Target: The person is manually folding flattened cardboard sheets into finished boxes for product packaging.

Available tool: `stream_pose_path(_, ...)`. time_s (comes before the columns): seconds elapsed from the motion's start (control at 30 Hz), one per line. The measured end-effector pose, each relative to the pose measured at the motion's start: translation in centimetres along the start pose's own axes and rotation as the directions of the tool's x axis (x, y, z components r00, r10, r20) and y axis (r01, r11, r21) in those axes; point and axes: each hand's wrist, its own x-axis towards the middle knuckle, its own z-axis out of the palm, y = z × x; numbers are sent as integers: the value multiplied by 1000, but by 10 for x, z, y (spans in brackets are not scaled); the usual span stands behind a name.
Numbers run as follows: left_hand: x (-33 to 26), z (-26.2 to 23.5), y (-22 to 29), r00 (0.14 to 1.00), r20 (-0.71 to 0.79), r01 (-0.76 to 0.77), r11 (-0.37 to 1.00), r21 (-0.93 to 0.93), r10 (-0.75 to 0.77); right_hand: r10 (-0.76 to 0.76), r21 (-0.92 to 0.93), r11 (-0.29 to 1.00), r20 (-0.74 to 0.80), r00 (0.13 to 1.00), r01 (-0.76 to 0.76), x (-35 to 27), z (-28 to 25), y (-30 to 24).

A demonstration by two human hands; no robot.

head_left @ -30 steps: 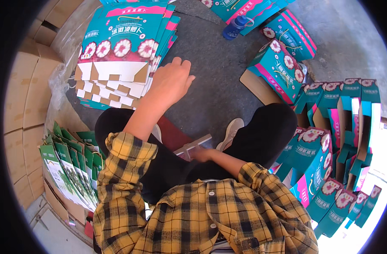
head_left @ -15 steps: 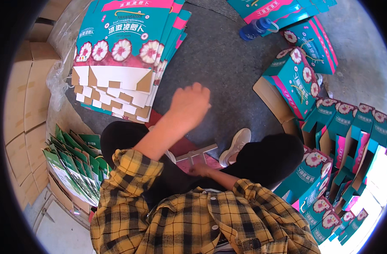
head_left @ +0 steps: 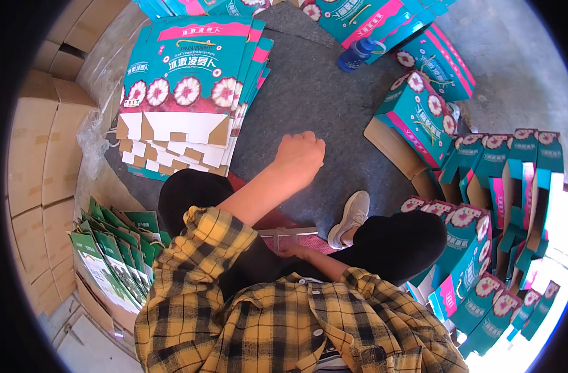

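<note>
Person seated on grey floor mat (head_left: 321, 93), yellow plaid sleeves in view. Left hand (head_left: 301, 155) held out over the mat with fingers curled together in a loose fist, holding nothing — it hovers just right of the stack of flat teal cartons (head_left: 187, 93), which lies fanned, unfolded, white and brown flaps toward the person. Right hand (head_left: 290, 250) low between the legs, resting at a pink-and-grey flat piece (head_left: 293, 235); whether its fingers are apart or closed cannot be told. To the right, assembled teal boxes (head_left: 501, 180) stand in rows with tops open, interiors appear empty. One assembled box (head_left: 421, 112) lies tilted nearer the mat. Blue bottle (head_left: 357, 55) at far edge. Green flat cartons (head_left: 113, 255) stacked at left, brown cardboard cases (head_left: 35, 143) beyond. White shoe (head_left: 350, 217) on mat.
</note>
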Motion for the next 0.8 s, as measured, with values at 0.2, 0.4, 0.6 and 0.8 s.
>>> stream_pose_path(0.2,-24,-17,23,1000,1,-4,1000,6,4,-11,-529,839,-257,966,-131,-18,-13,-31)
stream_pose_path(0.4,-72,-42,23,979,-194,-102,980,-170,68,-203,-534,834,-531,823,-139,-59,-12,-107)
stream_pose_path(0.6,-166,-124,6,779,-538,-100,783,-614,-322,-624,-572,778,-659,419,259,-129,-21,-196)
stream_pose_path(0.8,-259,-140,34,516,-808,-66,927,-370,-285,-774,-942,294,-335,-538,163,-377,68,-359)
